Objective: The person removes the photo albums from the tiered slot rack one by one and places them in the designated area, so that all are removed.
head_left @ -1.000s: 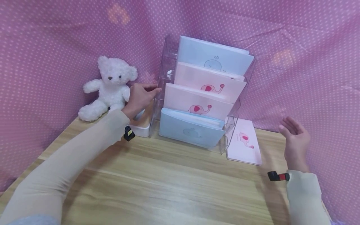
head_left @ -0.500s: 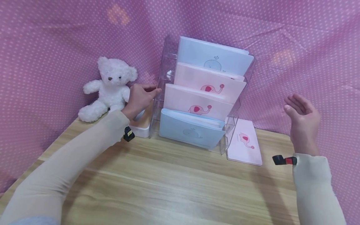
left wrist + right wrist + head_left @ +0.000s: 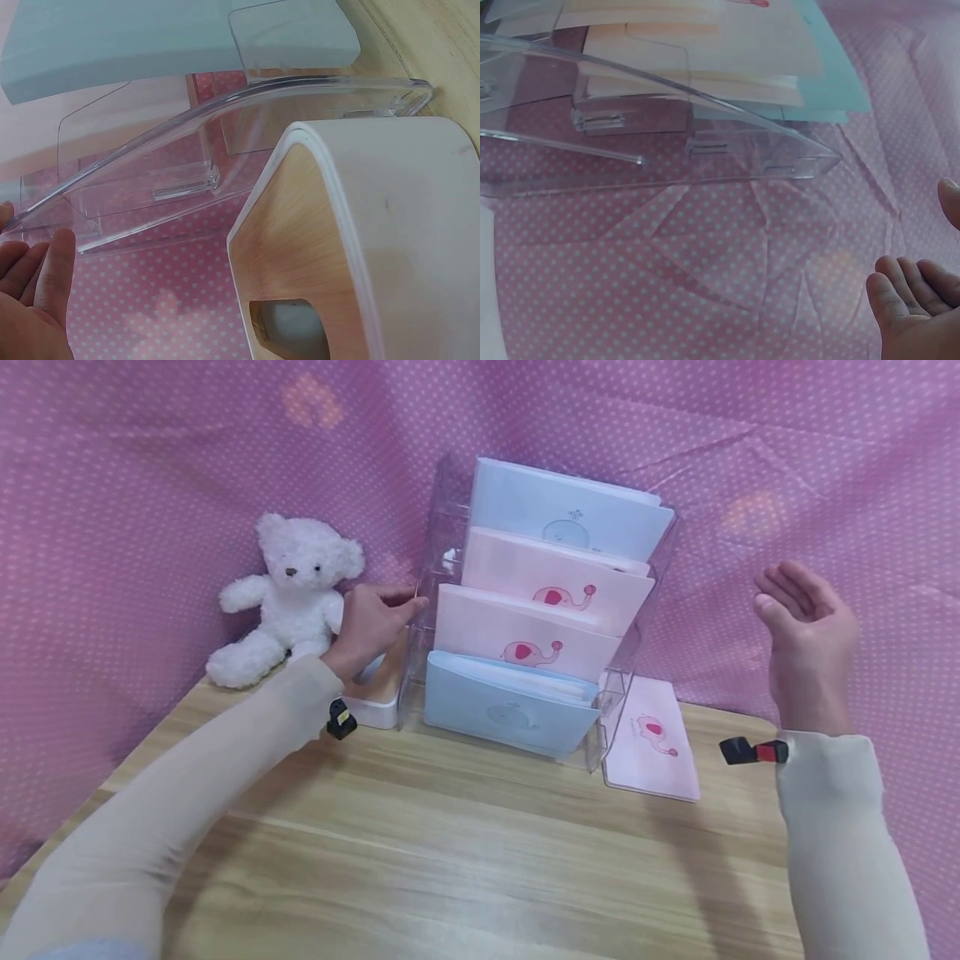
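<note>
Clear tiered plastic rack (image 3: 417,681) stands on desk (image 3: 420,843), loaded with booklets (image 3: 517,627). Likely stiff, slick, crackable, some weight from contents; best held by both side edges. Left hand (image 3: 371,625): grip pinching its left edge. Right hand (image 3: 813,647): grip empty, fingers fairly straight, apart from rack, higher than a second ago.

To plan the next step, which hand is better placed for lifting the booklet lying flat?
Likely the right hand: it is empty and nearer the booklet; the left hand pinches the rack.
</note>
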A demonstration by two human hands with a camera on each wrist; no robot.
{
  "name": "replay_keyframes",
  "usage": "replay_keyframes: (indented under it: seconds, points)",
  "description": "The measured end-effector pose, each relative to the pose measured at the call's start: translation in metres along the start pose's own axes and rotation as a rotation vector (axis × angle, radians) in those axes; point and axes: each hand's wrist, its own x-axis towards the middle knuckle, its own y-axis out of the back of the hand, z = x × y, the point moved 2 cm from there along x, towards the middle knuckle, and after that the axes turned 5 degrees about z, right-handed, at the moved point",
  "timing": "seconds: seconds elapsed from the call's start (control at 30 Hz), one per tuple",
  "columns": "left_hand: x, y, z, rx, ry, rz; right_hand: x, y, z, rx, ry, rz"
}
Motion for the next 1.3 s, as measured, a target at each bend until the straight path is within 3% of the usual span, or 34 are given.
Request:
replay_keyframes:
  seconds: [0.27,0.77,1.3]
  points:
    - [-0.002,0.003,0.001,0.012,-0.005,0.019,0.011,-0.024,0.001,0.006,0.033,-0.043]
    - [-0.002,0.002,0.003,0.020,-0.013,0.019,0.030,-0.072,0.007,-0.129,0.053,-0.132]
    - [-0.002,-0.001,0.002,0.008,-0.001,0.012,0.046,-0.109,0.021,-0.253,-0.049,-0.189]
